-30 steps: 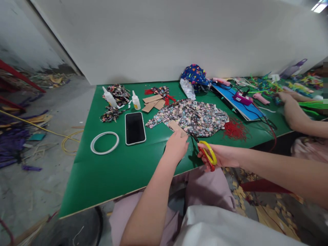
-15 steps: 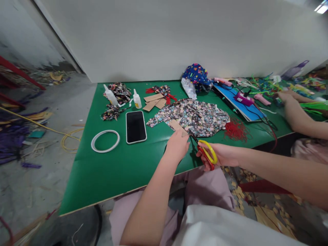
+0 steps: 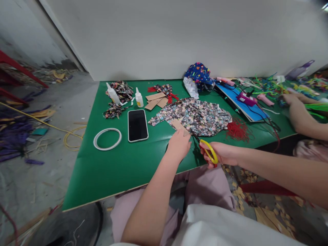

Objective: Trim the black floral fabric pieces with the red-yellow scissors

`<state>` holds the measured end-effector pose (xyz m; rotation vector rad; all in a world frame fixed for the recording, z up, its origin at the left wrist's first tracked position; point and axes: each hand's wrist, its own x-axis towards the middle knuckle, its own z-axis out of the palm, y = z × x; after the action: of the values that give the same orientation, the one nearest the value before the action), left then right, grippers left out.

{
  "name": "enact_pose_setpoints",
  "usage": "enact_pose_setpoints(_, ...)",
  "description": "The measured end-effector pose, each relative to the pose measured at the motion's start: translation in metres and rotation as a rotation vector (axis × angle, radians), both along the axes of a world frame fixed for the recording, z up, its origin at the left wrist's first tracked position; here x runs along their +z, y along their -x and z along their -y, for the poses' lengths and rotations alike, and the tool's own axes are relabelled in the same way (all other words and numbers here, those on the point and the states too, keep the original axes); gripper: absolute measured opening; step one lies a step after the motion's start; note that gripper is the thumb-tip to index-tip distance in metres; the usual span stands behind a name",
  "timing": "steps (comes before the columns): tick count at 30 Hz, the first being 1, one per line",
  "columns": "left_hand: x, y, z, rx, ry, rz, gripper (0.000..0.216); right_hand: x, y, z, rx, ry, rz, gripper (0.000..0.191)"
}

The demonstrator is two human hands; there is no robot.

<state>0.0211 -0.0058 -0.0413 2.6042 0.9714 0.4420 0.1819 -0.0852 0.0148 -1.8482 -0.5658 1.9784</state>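
My right hand point(image 3: 216, 153) is closed around the yellow and red handles of a pair of scissors point(image 3: 211, 150). The dark blades point up and left, at the near edge of a floral cloth point(image 3: 198, 116) that lies bunched on the green table. My left hand point(image 3: 179, 141) grips a tan cardboard strip point(image 3: 176, 124), which rests over the cloth's near edge. My left fingertips are close to the scissor blades and partly hide them. Beside the cloth's right end lies a tangle of red string point(image 3: 238, 130).
A phone point(image 3: 137, 125), a white ring point(image 3: 107, 139), a small glue bottle point(image 3: 138, 98) and several cardboard strips point(image 3: 155, 100) lie on the green table point(image 3: 107, 177). A blue folder point(image 3: 243, 102) with cables sits rightward. Another person's hand point(image 3: 294, 106) works among green strands at far right.
The scissor handles have closed together, the red one now mostly hidden behind the yellow. My left hand keeps its place on the cardboard strip. The whole view has shifted slightly.
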Motion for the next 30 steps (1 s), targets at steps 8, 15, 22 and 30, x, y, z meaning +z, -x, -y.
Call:
enact_pose_setpoints(8, 0.002, 0.000, 0.002, 0.011, 0.001, -0.005, 0.030, 0.002, -0.024, -0.001, 0.131, -0.012, -0.009, 0.049)
enact_pose_setpoints(15, 0.006, 0.002, 0.002, 0.000, 0.025, -0.013, 0.035, 0.006, -0.041, -0.011, 0.290, 0.013, -0.019, 0.058)
enact_pose_setpoints(22, 0.007, 0.004, 0.002, -0.009, 0.073, 0.015, 0.039, 0.006, -0.053, -0.025, 0.398, -0.026, 0.059, 0.055)
enact_pose_setpoints(30, 0.011, 0.010, -0.004, -0.030, 0.141, 0.065, 0.035, -0.001, -0.062, -0.027, 0.442, -0.044, 0.090, 0.061)
